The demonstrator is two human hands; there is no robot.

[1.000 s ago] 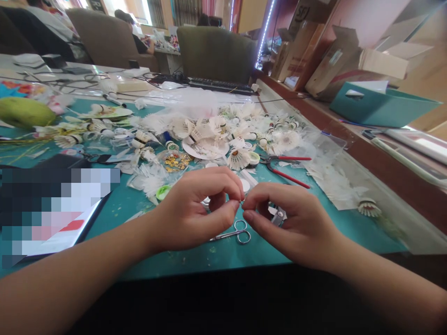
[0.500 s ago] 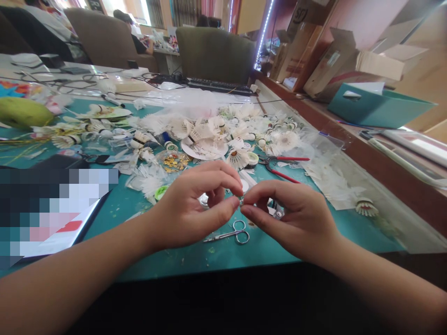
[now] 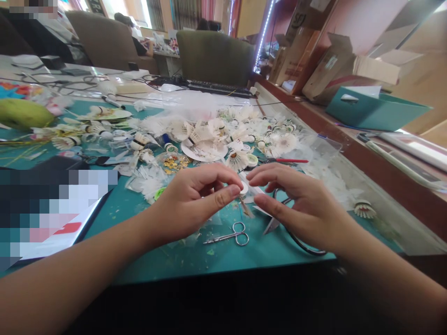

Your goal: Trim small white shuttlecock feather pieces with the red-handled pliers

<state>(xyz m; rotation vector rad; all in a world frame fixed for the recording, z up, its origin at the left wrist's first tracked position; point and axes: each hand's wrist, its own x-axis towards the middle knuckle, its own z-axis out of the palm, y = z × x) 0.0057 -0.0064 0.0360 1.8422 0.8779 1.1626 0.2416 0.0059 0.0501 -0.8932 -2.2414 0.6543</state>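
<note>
the left hand (image 3: 192, 204) curls its grip nearly closed just beside a small white disc (image 3: 244, 188), and i cannot tell if it pinches anything. the right hand (image 3: 300, 204) stands apart, its grip open above a dark-handled cutting tool (image 3: 270, 226), with small scissors (image 3: 228, 237) at lower center on the teal mat (image 3: 174, 260).

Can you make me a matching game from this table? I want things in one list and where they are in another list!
Things:
1. small scissors
2. teal box
3. gold flakes
4. green fruit

Places:
A. on the wooden ledge at the right
B. at the far left of the teal mat
C. near the front edge of the mat
D. in a clear dish

Pairs: 1-C, 2-A, 3-D, 4-B
</note>
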